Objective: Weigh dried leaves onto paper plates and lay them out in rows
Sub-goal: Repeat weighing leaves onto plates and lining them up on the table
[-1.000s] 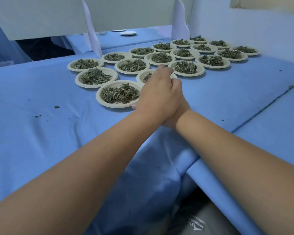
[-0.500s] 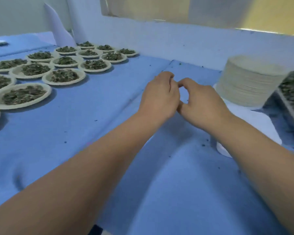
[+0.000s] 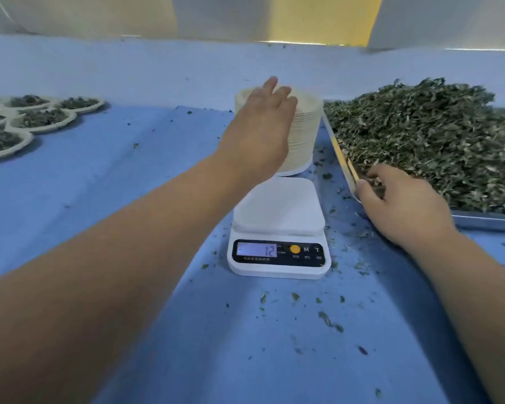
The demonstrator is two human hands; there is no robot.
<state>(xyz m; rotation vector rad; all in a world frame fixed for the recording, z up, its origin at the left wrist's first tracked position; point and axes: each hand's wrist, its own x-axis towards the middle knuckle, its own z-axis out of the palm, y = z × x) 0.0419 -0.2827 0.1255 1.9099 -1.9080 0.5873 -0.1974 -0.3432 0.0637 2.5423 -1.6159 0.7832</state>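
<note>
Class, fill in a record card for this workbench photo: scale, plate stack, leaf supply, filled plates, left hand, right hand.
Scale: white, digital, platform bare, display digits 12
Plate stack: tall, empty paper plates, just behind the scale
Leaf supply: dried leaves heaped in a metal tray, right of the stack
Filled plates: several, far left on the blue cloth
Left hand: fingers straight, at the stack's top
Right hand: at the tray's near corner, fingers curled at the heap's edge; hold unclear

The location is a sample-preparation workroom, identified by a blue-covered tabletop (image 3: 129, 199) carrying a digital scale (image 3: 279, 228), a metal tray (image 3: 484, 221) heaped with dried leaves (image 3: 435, 135), a stack of paper plates (image 3: 306, 132) and rows of filled plates (image 3: 41, 119).
</note>
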